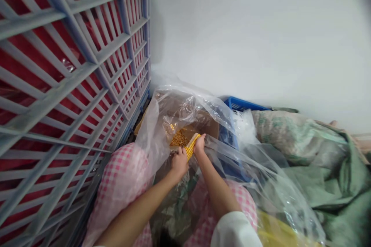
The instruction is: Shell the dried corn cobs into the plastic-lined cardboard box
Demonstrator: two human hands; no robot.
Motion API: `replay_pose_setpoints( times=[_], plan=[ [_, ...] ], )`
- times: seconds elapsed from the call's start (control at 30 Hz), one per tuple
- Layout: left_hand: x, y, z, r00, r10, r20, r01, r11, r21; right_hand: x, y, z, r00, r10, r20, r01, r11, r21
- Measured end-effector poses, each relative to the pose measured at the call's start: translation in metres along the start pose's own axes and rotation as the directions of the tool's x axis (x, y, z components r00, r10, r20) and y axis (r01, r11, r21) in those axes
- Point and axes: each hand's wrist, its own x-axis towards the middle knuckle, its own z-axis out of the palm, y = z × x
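Note:
Between my two hands is an ear of dried yellow corn (191, 147), tilted with its top end up to the right. A pale strip along its upper side looks bare of kernels. My left hand (180, 161) is closed on the lower left part of the ear. My right hand (199, 144) grips its upper right part. Just beyond lies a pile of loose corn kernels (179, 138) inside a clear plastic bag (185, 98), which lines a cardboard box (213, 121). My fingertips are partly hidden by the ear.
Stacked lattice crates (95, 61) with red contents rise on the left. A white wall (261, 34) stands ahead. To the right are a blue basket (246, 104), a filled woven sack (298, 135) and green cloth (333, 185). My knees in pink checked fabric (121, 177) flank the bag.

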Motion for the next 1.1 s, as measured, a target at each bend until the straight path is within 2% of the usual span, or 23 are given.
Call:
replay_pose_setpoints(
  times=[0.1,0.17,0.27,0.37,0.5,0.63,0.73,0.83,0.97,1.1],
  plan=[
    [0.0,0.001,0.0,1.0,-0.023,0.014,0.024,0.994,-0.104,-0.006,-0.007,-0.002,0.996,0.057,-0.075,-0.062,0.996,-0.068],
    [0.002,0.002,-0.003,0.998,-0.054,0.035,0.06,0.98,-0.191,-0.01,-0.015,-0.004,0.997,0.041,-0.066,-0.048,0.994,-0.102],
    [0.007,0.003,-0.012,0.995,-0.085,0.047,0.094,0.963,-0.253,-0.017,-0.031,-0.009,0.999,-0.033,0.042,0.038,0.991,-0.127],
    [0.013,0.004,-0.024,0.994,-0.113,0.012,0.111,0.946,-0.303,-0.024,-0.045,-0.015,0.98,-0.106,0.167,0.129,0.983,-0.131],
    [0.013,0.004,-0.037,0.99,-0.128,-0.062,0.1,0.934,-0.342,-0.039,-0.058,-0.023,0.952,-0.182,0.245,0.217,0.968,-0.126],
    [0.012,0.003,-0.05,0.999,-0.008,-0.035,-0.008,0.904,-0.428,-0.058,-0.072,-0.034,0.927,-0.262,0.27,0.289,0.955,-0.064],
    [0.016,0.002,-0.066,0.995,0.103,0.001,-0.079,0.773,-0.63,-0.073,-0.082,-0.046,0.902,-0.317,0.291,0.326,0.945,0.019],
    [0.024,0.006,-0.085,0.995,0.091,-0.03,-0.085,0.693,-0.716,-0.087,-0.087,-0.056,0.87,-0.368,0.328,0.331,0.929,0.163],
    [0.037,0.016,-0.097,0.976,0.203,-0.074,-0.197,0.692,-0.695,-0.1,-0.085,-0.056,0.882,-0.372,0.29,0.304,0.918,0.254],
    [0.05,0.023,-0.093,0.955,0.262,-0.14,-0.29,0.728,-0.621,-0.098,-0.083,-0.052,0.889,-0.399,0.226,0.346,0.907,0.242]
  ],
)
